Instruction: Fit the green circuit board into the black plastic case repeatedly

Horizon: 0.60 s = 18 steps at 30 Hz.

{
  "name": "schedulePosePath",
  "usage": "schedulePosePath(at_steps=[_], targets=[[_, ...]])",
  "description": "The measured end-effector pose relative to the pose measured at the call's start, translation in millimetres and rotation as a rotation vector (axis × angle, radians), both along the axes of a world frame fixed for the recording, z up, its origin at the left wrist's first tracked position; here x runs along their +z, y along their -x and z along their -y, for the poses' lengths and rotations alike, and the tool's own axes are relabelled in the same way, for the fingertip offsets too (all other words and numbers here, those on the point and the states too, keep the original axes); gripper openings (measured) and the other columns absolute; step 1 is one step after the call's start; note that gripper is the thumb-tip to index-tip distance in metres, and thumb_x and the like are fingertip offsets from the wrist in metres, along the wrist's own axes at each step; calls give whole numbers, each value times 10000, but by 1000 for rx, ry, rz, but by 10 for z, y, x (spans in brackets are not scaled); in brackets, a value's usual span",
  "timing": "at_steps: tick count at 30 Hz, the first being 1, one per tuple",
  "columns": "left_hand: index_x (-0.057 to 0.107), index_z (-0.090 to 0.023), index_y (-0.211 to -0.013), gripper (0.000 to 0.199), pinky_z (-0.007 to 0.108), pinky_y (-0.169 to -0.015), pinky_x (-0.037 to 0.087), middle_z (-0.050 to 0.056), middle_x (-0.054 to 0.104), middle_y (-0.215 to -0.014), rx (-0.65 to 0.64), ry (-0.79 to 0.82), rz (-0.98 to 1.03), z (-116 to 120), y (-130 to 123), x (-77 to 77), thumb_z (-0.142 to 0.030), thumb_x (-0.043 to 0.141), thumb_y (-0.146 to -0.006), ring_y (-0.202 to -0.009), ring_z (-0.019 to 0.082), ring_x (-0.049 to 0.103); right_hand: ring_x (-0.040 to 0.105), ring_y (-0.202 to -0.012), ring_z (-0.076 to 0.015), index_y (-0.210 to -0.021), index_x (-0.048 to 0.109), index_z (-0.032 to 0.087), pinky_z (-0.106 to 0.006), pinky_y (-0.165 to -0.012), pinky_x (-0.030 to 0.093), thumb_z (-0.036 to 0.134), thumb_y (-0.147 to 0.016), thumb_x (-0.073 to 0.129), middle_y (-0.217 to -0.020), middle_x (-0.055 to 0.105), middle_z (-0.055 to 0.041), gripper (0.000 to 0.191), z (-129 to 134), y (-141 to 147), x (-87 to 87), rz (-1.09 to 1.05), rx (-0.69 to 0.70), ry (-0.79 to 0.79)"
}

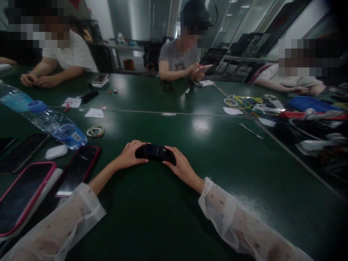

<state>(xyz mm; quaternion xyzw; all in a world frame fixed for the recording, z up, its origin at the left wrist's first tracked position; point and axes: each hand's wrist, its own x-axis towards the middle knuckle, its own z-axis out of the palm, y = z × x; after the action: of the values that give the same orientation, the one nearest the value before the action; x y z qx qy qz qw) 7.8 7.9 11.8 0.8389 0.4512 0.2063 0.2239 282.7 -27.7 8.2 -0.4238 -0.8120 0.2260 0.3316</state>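
A black smart band [155, 151] with a lit rectangular screen lies sideways between my two hands, low over the green table. My left hand [132, 154] grips its left end, thumb below and fingers above. At the opposite end my right hand [178, 161] pinches the strap the same way. Small marks glow on the screen, too small to read. Left of my left forearm lies a phone with a red edge [78, 170]. Beaded bracelets [95, 131] rest on the table beyond it.
Clear water bottles [58, 123] lie at left, near a white earbud case [56, 152] and a pink-cased phone [25, 195]. A small metal tool [250, 131] lies at right, before piled cables and a blue tray [312, 104]. Three people sit across the green table [163, 217].
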Motion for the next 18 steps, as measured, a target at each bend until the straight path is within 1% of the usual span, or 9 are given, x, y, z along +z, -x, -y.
schedulePosePath(at_steps=[4,7,9,13,16,18], targets=[[501,-245,-1277,655,463,-997,370,87,549,-1252,40,0,25,2,4,-27,-551,711,-737,-1177,304,487,553,-1186,-274,-1361,376,268,-533,-1008,472,222,-842,636,-1274,545,-101,583,13,-1,11,-54,-44,-9],[517,-246,-1253,619,456,-988,381,79,561,-1233,42,-1,44,-1,4,-34,-540,710,-744,-1161,295,505,551,-1185,-266,-1356,385,268,-511,-1009,474,234,-843,638,-1283,538,-97,573,42,8,25,-116,-69,-29],[535,-255,-1239,583,453,-987,379,70,572,-1222,38,-6,47,2,-1,-16,-520,713,-751,-1158,287,508,551,-1174,-262,-1347,393,264,-495,-1000,479,254,-838,649,-1274,532,-99,570,62,7,33,-182,-138,-73],[515,-298,-1295,570,446,-983,371,54,576,-1245,12,19,22,17,-12,53,-512,683,-793,-1170,279,496,531,-1160,-259,-1330,398,241,-480,-998,467,268,-827,657,-1255,506,-109,566,48,-53,37,-278,-351,-180],[510,-309,-1307,568,447,-987,361,43,579,-1257,-12,21,24,17,-7,73,-510,676,-803,-1184,276,487,526,-1151,-261,-1312,407,223,-486,-997,455,269,-826,650,-1253,494,-114,546,-25,-131,-6,-269,-431,-189],[515,-308,-1301,563,453,-984,362,45,577,-1261,-11,21,28,12,1,66,-512,675,-801,-1187,279,486,534,-1132,-263,-1310,403,211,-491,-983,459,274,-820,651,-1244,497,-119,553,-84,-173,-62,-262,-469,-154]])
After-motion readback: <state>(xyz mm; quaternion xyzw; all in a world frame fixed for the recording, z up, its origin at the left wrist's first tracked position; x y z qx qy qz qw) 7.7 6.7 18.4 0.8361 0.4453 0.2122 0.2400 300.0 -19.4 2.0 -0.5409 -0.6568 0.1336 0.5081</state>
